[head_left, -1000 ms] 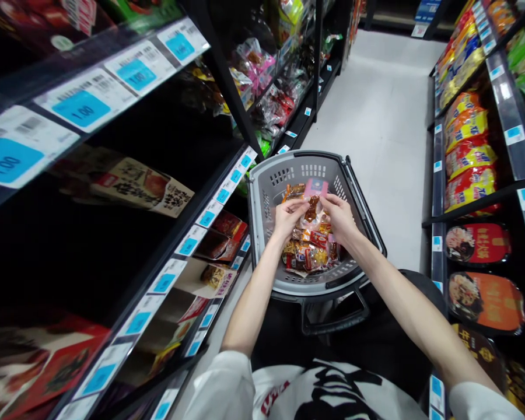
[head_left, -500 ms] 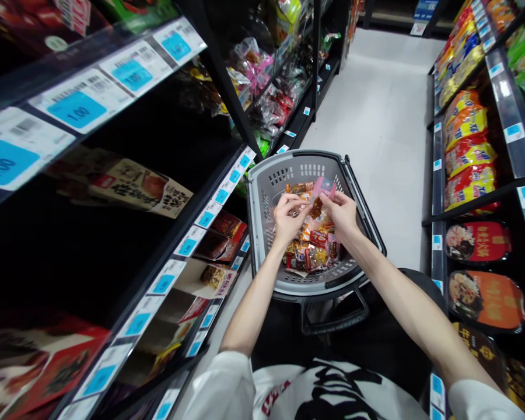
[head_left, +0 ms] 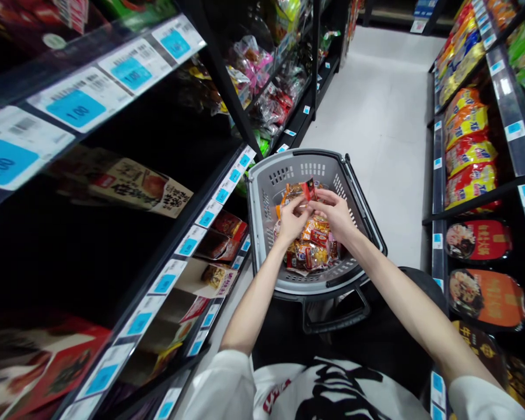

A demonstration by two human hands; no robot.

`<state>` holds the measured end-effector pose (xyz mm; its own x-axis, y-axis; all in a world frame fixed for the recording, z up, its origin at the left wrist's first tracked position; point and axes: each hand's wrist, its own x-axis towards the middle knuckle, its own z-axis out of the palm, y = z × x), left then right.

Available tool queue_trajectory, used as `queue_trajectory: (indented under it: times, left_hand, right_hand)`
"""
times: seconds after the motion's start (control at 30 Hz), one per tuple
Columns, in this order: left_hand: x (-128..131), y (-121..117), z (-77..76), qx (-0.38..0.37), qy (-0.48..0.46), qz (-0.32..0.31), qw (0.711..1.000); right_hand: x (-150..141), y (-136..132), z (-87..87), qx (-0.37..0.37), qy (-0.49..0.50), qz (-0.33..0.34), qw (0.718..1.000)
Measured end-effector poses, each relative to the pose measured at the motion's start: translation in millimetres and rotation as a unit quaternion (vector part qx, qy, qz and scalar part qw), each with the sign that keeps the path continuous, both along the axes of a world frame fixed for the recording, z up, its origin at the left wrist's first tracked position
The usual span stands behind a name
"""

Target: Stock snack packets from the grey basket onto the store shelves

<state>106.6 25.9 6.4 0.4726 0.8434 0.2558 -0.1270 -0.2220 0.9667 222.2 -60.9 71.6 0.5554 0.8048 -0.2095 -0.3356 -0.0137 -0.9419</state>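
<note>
A grey plastic shopping basket (head_left: 308, 288) with a black rim and handle sits in front of my body. Inside it lies a pile of small wrapped snack packets (head_left: 312, 256) in orange, red and clear film. Over the pile, a small red snack packet (head_left: 308, 189) sticks up between my hands. My left hand (head_left: 293, 220) pinches it from the left, fingertips together. From the other side my right hand (head_left: 338, 216) closes its thumb and fingers on the same packet. The packet's lower part is hidden by my fingers.
Black shelves with blue price labels (head_left: 188, 246) run close along the left, holding boxes and bagged snacks (head_left: 269, 111). On the right shelf are yellow noodle packs (head_left: 470, 181) and red and orange tubs (head_left: 485, 297). A pale floor aisle (head_left: 378, 105) stretches ahead.
The pink-topped packet I was holding is out of my fingers, and a small red packet is there instead. The hands shifted slightly within the basket, which stayed in place.
</note>
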Motion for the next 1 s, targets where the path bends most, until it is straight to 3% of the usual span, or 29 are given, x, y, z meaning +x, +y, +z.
queue_trajectory:
  times: [0.13,0.23,0.5,1.0]
  left_hand:
    - [3,7,-6.8,-0.128,-0.080,-0.006,0.989]
    - [3,8,-5.3,-0.172,-0.093,0.000,0.981]
    - [0,5,2.0,-0.163,-0.089,-0.005,0.983]
    - [0,5,10.1,-0.189,-0.089,0.033,0.977]
  right_hand:
    - [2,0,0.4,0.001,0.008,-0.019,1.000]
    - [4,2,-2.8,-0.014,-0.009,-0.019,1.000]
    - [5,4,-10.4,0.002,-0.047,-0.019,0.999]
    - [3,4,-2.4,-0.041,-0.054,-0.040,0.997]
